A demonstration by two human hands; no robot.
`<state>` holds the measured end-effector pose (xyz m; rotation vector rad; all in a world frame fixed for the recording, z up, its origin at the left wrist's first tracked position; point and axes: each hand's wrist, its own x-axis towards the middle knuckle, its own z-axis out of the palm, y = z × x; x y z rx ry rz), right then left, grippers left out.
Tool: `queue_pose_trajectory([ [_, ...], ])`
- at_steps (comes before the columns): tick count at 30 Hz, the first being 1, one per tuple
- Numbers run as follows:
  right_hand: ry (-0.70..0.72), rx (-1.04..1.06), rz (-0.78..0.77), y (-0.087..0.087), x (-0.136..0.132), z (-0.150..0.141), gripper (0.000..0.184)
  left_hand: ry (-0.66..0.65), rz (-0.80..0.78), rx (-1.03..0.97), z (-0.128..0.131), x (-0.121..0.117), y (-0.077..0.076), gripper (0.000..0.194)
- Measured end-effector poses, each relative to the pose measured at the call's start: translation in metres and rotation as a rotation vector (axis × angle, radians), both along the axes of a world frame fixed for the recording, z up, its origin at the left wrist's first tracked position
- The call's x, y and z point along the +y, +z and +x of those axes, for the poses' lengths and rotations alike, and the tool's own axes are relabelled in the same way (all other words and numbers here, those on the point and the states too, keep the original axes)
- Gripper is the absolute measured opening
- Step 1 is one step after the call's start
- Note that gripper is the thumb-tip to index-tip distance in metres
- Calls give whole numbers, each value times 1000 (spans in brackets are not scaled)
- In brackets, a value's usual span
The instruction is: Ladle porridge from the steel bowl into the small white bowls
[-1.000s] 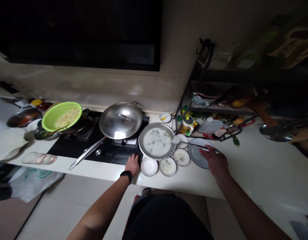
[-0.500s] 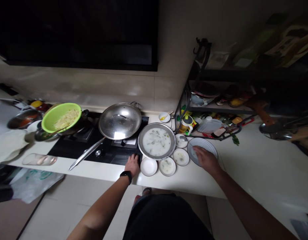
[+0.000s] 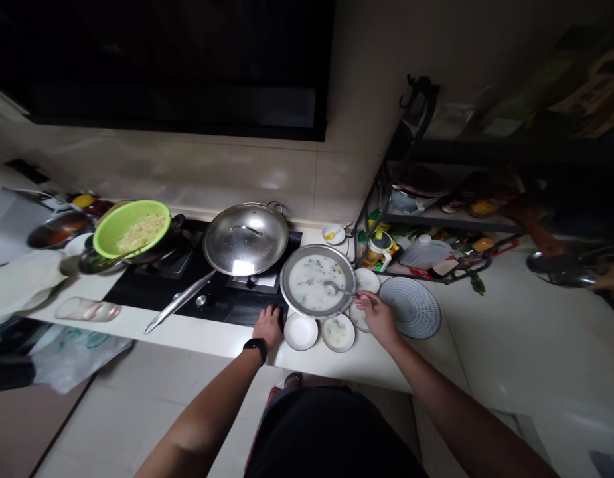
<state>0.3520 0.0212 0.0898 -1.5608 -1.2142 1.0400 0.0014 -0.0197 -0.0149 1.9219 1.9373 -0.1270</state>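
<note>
My right hand (image 3: 379, 317) is closed on the handle of a metal spoon (image 3: 332, 288). The spoon's bowl is at the surface of a white liquid with green bits, inside a wide metal basin (image 3: 285, 292). Below that hand, a small bowl (image 3: 360, 320) of the same liquid is partly covered. Another filled bowl (image 3: 338, 333) and a white bowl (image 3: 301, 332) with no visible filling stand along the basin's near side. My left hand (image 3: 267, 325) lies with fingers extended at the front right edge of the black cooktop (image 3: 227, 309), holding nothing.
A lidded pan (image 3: 245, 242) sits on the cooktop, its long handle reaching toward me. A green bowl (image 3: 107, 232) of pale shreds stands farther left, near a lying glass (image 3: 87, 309). Right of the basin are a patterned plate (image 3: 426, 309) and a rack (image 3: 396, 219) with jars.
My right hand has moved left from over the patterned plate to the basin, and now holds the spoon in it. The left hand stays at the cooktop edge. The view has shifted slightly.
</note>
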Motion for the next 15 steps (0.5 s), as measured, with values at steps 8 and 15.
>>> queue_pose_trajectory([
  [8,-266,432,-141,2,1,9,49,9,3,-1,1,-1,2,54],
  [15,-343,529,-108,22,-12,39,53,-3,7,16,0,0,1,51],
])
